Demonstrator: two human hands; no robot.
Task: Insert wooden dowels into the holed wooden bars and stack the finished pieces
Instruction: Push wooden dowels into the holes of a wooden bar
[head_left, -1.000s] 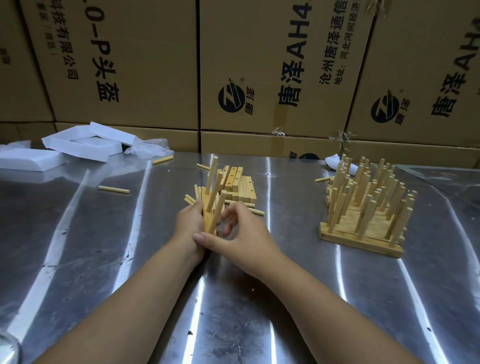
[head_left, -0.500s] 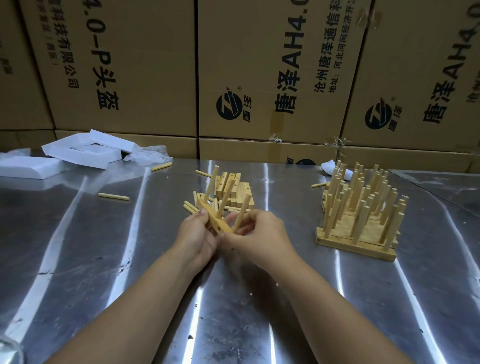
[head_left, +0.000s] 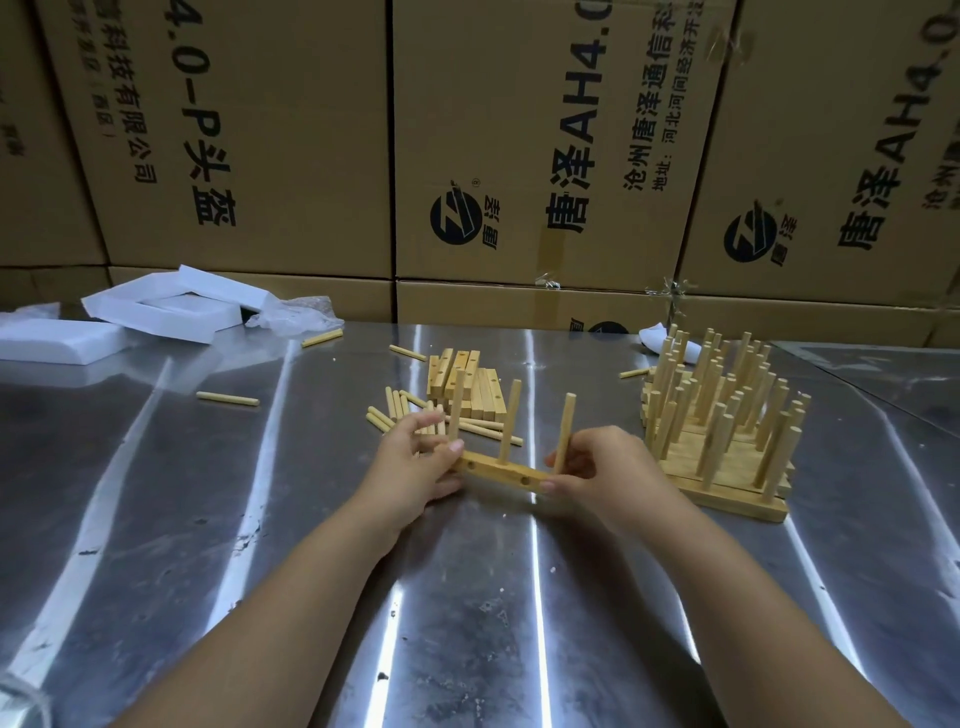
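A holed wooden bar (head_left: 501, 473) lies level between the two hands, its long axis running left to right across the view, with two side holes facing the camera. Three dowels (head_left: 509, 421) stand up from its top, nearly upright and leaning slightly right, one near each end and one in the middle. The left hand (head_left: 415, 467) clamps the bar's left end, thumb on the top edge and fingers curled around behind; the forearm comes in from the lower left. The right hand (head_left: 602, 473) pinches the right end, thumb at the front face and fingers up by the rightmost dowel; its forearm enters from the lower right. The bar is held low over the shiny metal surface (head_left: 467, 623), in the middle of the view. Behind it lies a pile of unfilled bars (head_left: 465, 384) with loose dowels (head_left: 387, 413) beside them. To the right stands the stack of finished pieces (head_left: 722, 431), dowels pointing up. White foam pieces (head_left: 171, 306) lie far left, and cardboard boxes (head_left: 519, 140) form the back wall.
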